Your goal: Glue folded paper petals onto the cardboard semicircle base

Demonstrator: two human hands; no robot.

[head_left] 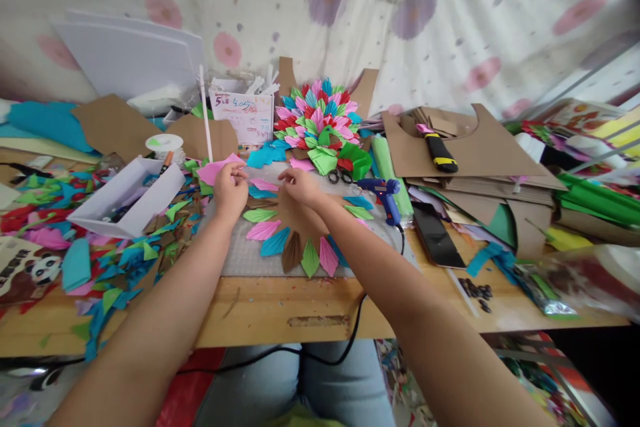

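Note:
Pleated paper petals in pink, blue, green and brown fan out around a brown cardboard piece [297, 217] on a grey mat [237, 260]. My left hand [231, 192] is over the mat's left side with its fingers curled; whatever may be in them is hidden. Right beside it lies a piece of pink paper [213, 172]. At the cardboard's upper edge, my right hand [301, 187] has its fingertips pinched together, and their contents are too small to make out. Between the two hands is a pink petal [265, 185].
A blue glue gun [383, 195] with a black cord and a phone [437, 233] are to the right. Behind stands a colourful petal-covered piece [317, 113]. Cardboard sheets [465, 147] carry a yellow-black cutter [440, 151]. Paper scraps surround a white box [127, 197] at left.

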